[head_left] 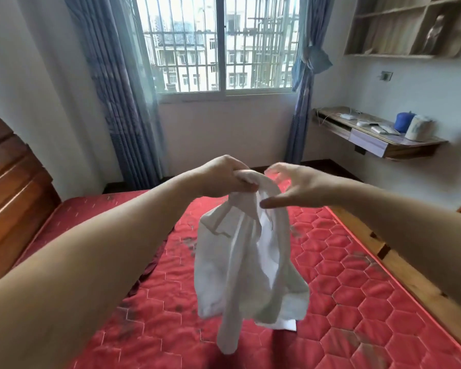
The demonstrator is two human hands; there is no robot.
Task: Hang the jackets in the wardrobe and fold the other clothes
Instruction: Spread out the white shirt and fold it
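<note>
A white garment (240,267) hangs in the air above the red quilted mattress (343,275). My left hand (224,179) grips its bunched top edge. My right hand (290,185) is just to the right of that edge, fingers spread and loosely curved, thumb close to the cloth, holding nothing. The garment droops in folds, its lowest end a little above the mattress. A dark red cloth (155,262) lies on the mattress to the left, partly hidden by my left arm.
A wooden headboard (8,187) stands at the left. A wall desk (378,139) with a blue container and small items is at the right, under wooden shelves (410,25). A barred window (218,43) with blue curtains faces me. A wooden bed frame edge (399,259) runs along the right.
</note>
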